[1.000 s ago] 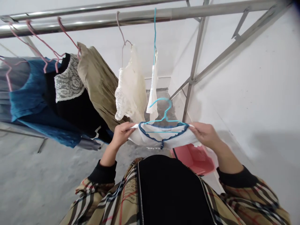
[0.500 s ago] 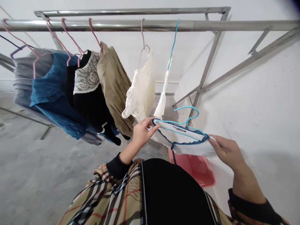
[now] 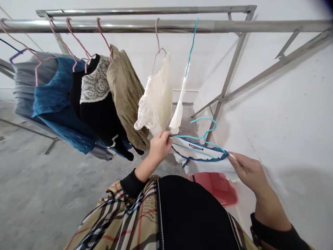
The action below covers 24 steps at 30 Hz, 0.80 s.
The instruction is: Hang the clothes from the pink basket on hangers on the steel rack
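Note:
Between my hands is a white garment [image 3: 208, 166] with a wavy dark-blue trim around its neck opening. A light-blue wire hanger [image 3: 205, 133] sits inside it, its hook standing up above the neckline. My left hand [image 3: 160, 147] pinches the garment's left shoulder at the hanger's end. At the other shoulder, my right hand [image 3: 247, 168] grips the cloth between thumb and fingers. A small dark label [image 3: 196, 147] shows inside the back of the neck. The lower part of the garment hangs down and is partly hidden.
Across the top runs a metal rail [image 3: 125, 26]. From it hang a cream lace garment [image 3: 158, 97], a narrow white garment [image 3: 178, 113], a khaki garment [image 3: 125, 93], a black lace-trimmed top [image 3: 96, 114] and a blue shirt [image 3: 62, 100]. A pink basket [image 3: 215, 187] stands on the floor below, near the wall.
My left hand has closed more tightly over the garment's left shoulder. The garment and hanger have shifted slightly left, and the neck opening looks narrower, with the label plainer to see.

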Motion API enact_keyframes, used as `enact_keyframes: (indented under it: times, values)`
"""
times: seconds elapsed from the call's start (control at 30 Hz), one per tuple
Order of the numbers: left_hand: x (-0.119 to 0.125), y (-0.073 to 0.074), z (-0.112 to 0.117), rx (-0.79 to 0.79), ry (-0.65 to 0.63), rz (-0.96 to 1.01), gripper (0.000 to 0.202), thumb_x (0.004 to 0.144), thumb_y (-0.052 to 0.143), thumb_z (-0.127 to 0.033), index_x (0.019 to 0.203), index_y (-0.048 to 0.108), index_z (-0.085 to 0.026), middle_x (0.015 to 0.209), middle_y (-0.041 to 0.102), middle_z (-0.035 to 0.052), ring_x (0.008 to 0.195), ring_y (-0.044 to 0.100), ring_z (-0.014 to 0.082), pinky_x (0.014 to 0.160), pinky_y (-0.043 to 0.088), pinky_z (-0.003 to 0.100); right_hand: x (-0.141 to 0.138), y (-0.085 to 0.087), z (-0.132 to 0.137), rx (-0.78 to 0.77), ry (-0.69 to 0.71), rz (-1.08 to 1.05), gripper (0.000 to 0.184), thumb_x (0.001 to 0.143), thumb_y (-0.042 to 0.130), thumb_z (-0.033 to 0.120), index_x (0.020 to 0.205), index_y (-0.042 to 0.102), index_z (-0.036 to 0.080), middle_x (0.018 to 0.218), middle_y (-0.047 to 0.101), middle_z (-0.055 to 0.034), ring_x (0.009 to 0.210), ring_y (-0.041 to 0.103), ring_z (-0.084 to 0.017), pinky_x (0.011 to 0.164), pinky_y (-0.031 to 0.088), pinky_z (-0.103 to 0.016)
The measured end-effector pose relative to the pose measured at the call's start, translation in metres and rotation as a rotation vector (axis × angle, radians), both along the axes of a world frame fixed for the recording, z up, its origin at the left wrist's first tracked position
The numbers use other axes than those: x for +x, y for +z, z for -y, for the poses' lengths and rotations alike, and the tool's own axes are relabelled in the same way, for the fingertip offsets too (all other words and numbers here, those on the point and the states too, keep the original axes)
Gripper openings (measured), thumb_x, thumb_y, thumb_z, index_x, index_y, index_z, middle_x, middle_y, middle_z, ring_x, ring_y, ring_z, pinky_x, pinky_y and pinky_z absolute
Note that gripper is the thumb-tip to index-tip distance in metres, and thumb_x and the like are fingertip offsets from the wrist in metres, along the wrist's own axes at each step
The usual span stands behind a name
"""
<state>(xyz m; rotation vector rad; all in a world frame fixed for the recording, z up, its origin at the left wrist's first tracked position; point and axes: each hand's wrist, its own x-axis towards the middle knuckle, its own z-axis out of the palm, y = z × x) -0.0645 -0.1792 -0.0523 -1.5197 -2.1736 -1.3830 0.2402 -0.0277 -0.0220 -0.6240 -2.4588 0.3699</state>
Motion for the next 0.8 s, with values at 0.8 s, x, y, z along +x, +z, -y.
enact_keyframes:
  times: [0.8]
  values:
    - [-0.042, 0.017, 0.019, 0.006, -0.419, 0.415, 0.029, 0.083, 0.069, -0.048, 0.083, 0.074, -0.019, 0.077, 0.074, 0.0051, 0.070, 0.067, 0.0178, 0.065, 0.053, 0.027, 0.059, 0.006, -0.027, -0.642, -0.053, -0.267, 0.020, 0.084, 0.064, 0.043, 0.075, 0.073, 0.028, 0.076, 0.067, -0.0081, 0.070, 0.065, -0.027, 0.060, 0.053, -0.036]
